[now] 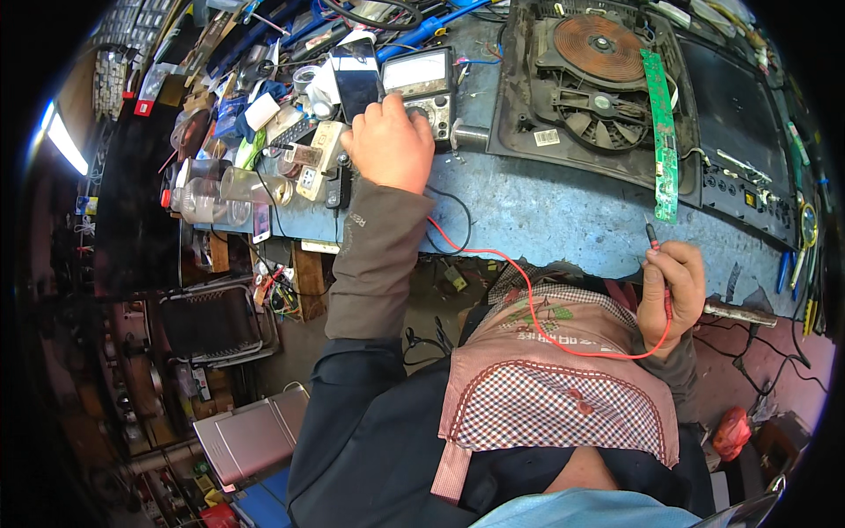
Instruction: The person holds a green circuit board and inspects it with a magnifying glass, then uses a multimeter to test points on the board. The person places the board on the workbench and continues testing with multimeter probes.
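My right hand [671,295] pinches a red-and-black test probe [652,236], its tip pointing up just below the lower end of a long green circuit board [662,141]. The red lead curves from it across my apron to the left. My left hand [393,141] is closed beside the dial of an analog multimeter [431,113]. A slim dark tip, apparently a black test probe [381,89], sticks up from its fingers over a dark-screened phone [356,77]. The circuit board lies over the right side of an opened induction cooker [528,114] with a copper coil [599,47] and fan [604,123].
Left of my left hand are a power strip [319,163], a black adapter [337,189] and clear plastic containers [255,187]. Tools and parts crowd the back left. A black panel [735,106] lies right of the cooker. The blue bench [546,207] has a chipped front edge.
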Demonstrator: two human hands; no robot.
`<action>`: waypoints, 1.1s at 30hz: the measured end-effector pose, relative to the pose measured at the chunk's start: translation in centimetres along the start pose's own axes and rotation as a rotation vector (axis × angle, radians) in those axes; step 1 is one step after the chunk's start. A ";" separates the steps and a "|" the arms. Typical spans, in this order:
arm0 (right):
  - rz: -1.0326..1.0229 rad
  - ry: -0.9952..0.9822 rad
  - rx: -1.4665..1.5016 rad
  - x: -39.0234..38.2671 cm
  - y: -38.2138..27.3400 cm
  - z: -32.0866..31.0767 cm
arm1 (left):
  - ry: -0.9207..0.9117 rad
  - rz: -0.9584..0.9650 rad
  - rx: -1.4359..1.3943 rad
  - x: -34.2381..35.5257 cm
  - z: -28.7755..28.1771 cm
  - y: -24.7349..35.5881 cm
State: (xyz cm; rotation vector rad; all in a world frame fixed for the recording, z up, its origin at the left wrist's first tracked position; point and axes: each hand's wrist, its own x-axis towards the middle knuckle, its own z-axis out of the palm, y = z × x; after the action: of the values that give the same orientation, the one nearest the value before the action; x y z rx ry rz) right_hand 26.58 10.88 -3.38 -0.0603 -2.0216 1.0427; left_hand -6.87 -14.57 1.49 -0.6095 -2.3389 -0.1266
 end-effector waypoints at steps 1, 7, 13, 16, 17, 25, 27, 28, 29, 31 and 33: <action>-0.009 -0.008 -0.012 0.1 0.0 0.0 | 0.007 0.016 0.060 0.0 0.1 0.4; -0.018 -0.028 -0.042 0.0 -0.2 -0.2 | -0.068 -0.085 -0.025 0.4 1.5 1.8; -0.034 -0.026 -0.055 0.1 -0.2 -0.1 | -0.124 -0.240 -0.151 1.7 2.0 2.7; -0.046 -0.031 -0.053 0.3 -0.2 -0.2 | -0.072 -0.213 -0.292 1.8 2.0 1.1; -0.049 -0.034 -0.045 0.4 -0.3 -0.2 | -0.055 -0.194 -0.370 1.5 2.0 -0.1; -0.009 -0.034 -0.040 0.2 -1.0 -0.1 | 0.039 -0.575 -1.569 1.3 -8.3 -3.5; 0.007 -0.018 -0.048 0.1 -1.3 -0.3 | -0.076 -0.286 -2.001 0.4 -10.9 -3.6; -0.009 -0.008 -0.027 0.2 -1.4 -0.2 | -0.122 -0.258 -2.140 -0.1 -12.3 -3.1; -0.021 0.005 -0.023 0.5 -1.3 -0.2 | -0.180 -0.229 -2.294 -0.9 -13.2 -2.3; 0.004 0.041 0.000 0.7 -1.3 -0.2 | -0.373 -0.028 -2.244 -3.1 -12.9 -2.0; 0.065 0.055 0.115 1.2 -1.7 0.2 | -0.279 0.027 -1.925 -5.6 -14.1 3.8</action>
State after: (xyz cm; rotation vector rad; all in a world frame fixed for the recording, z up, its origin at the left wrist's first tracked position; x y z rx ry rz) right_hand 26.18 10.13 -1.52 -0.0939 -1.9178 1.1835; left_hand 7.17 -17.00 8.00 -1.4700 -1.7084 -2.4695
